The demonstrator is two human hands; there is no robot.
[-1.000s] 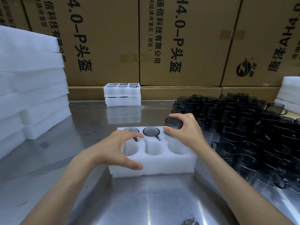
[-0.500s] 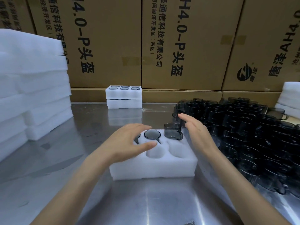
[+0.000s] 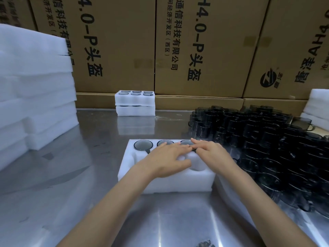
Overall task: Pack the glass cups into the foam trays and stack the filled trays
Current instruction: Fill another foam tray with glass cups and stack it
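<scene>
steel table [image 3: 85, 175] | printed cardboard boxes [image 3: 115, 45] behind | glare on metal

Brushed, glossy steel surface [image 3: 89, 175] with streaky reflections. Soft, matt white foam tray [image 3: 160, 184]; same foam in stacked sheets [image 3: 35, 86]. Smoky, shiny glass cups [image 3: 267, 148]. Matt brown cardboard boxes [image 3: 115, 41], printed black.

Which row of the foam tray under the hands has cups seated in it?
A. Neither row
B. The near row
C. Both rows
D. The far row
D: in the foam tray, three dark cup rims, such as the far-left cup, sit along the far row, while the visible near pocket is empty white foam.
</scene>
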